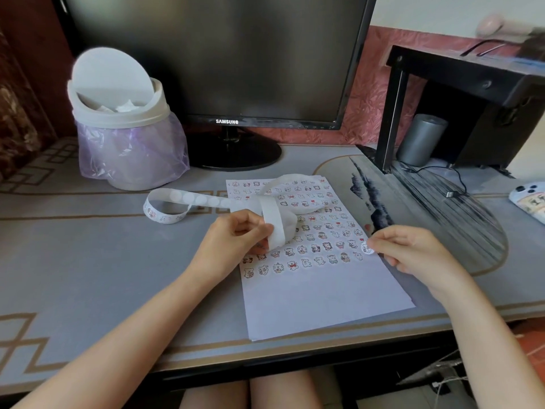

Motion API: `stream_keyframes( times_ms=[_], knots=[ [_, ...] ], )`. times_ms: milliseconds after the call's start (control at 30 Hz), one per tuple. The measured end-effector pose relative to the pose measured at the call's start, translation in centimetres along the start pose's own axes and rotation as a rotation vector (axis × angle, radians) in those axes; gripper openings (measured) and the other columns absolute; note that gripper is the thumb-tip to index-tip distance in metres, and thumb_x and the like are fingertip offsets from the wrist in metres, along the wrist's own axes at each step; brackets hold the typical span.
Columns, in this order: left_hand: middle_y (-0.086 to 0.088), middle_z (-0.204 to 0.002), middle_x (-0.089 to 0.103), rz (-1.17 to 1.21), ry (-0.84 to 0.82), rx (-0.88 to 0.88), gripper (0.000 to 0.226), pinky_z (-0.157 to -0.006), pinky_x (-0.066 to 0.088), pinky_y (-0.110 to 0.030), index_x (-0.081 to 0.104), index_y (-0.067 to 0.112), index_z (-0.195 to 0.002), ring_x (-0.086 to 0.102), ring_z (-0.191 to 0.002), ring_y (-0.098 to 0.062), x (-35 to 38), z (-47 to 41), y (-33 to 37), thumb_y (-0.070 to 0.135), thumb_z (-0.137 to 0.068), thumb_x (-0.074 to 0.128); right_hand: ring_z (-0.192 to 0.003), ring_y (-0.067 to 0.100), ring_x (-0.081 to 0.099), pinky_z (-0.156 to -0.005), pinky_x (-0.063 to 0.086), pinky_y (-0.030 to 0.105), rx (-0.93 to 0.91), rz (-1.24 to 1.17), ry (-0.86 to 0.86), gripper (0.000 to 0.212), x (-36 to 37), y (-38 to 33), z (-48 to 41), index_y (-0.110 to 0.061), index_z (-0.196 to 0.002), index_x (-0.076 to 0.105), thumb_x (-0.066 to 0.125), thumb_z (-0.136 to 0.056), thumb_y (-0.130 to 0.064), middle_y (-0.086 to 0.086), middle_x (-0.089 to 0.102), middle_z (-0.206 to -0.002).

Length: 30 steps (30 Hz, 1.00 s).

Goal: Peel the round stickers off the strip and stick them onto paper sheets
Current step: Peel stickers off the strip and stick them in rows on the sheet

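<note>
One round sticker [367, 248] is pinched between the thumb and fingertips of the right hand [413, 252], whose other fingers are curled under. It is held at the right edge of the paper sheets [318, 305], just beyond the end of a row; whether it touches the paper cannot be told. The strip [269, 215] is gripped by the left hand [236, 237], with the fingers curled round a white loop of it above the left part of the paper.

From that grip the strip is carried up in an arch over the far end of the paper, then back across and out to the left over the table [88, 261]. Bare round patches are seen along this stretch, and the far left end is curled into a ring on which small printed stickers can be made out.

The upper two thirds of the top sheet are covered by rows of stuck stickers [295, 231], each with a small cartoon figure; the part nearest the front edge of the table is blank. The sheets are stacked right of the middle, reaching almost to the front edge.

Towards the back left corner a white bin [118, 113] lined with a pale purple bag is placed, its round lid tipped up. A dark monitor [221, 54] is set at the back edge. Near the back right corner a black stand [472, 84] is found, with a grey cylinder [421, 140] under it, and a phone [530, 199] is cut off at the right edge.
</note>
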<state>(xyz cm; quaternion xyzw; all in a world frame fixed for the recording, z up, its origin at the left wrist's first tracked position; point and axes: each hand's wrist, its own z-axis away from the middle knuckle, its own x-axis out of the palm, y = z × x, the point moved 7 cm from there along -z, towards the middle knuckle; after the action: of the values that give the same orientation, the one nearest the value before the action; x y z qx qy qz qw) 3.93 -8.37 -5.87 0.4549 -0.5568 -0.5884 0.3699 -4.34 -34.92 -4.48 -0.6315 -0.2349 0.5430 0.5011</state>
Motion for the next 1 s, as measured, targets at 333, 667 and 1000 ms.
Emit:
stream_keyframes(
  times_ms=[333, 667, 1000],
  knots=[
    [-0.003, -0.067, 0.067, -0.031, 0.010, -0.005, 0.012, -0.072, 0.057, -0.025, 0.063, 0.007, -0.078, 0.064, -0.062, -0.013, -0.06, -0.10, -0.24, 0.012, -0.088, 0.064, -0.052, 0.009, 0.042, -0.046, 0.034, 0.011, 0.022, 0.055, 0.026, 0.002, -0.64, 0.59, -0.13, -0.011, -0.081, 0.069, 0.070, -0.082, -0.009, -0.005, 0.066, -0.065],
    [-0.005, -0.068, 0.067, -0.035, 0.006, -0.014, 0.013, -0.078, 0.056, -0.033, 0.064, 0.001, -0.084, 0.064, -0.064, -0.016, -0.14, -0.16, -0.48, 0.014, -0.088, 0.065, -0.046, 0.000, 0.047, -0.054, 0.035, 0.020, 0.008, 0.102, 0.053, 0.003, -0.44, 0.44, -0.07, -0.011, -0.080, 0.068, 0.070, -0.082, -0.009, -0.001, 0.067, -0.071],
    [-0.004, -0.069, 0.068, -0.053, 0.009, -0.011, 0.013, -0.080, 0.057, -0.034, 0.064, 0.003, -0.083, 0.065, -0.065, -0.016, -0.11, -0.18, -0.42, 0.015, -0.088, 0.065, -0.052, 0.009, 0.045, -0.053, 0.034, 0.020, 0.008, 0.066, 0.044, 0.006, -0.57, 0.63, -0.03, -0.015, -0.076, 0.069, 0.071, -0.081, -0.012, -0.005, 0.067, -0.065]
  ],
)
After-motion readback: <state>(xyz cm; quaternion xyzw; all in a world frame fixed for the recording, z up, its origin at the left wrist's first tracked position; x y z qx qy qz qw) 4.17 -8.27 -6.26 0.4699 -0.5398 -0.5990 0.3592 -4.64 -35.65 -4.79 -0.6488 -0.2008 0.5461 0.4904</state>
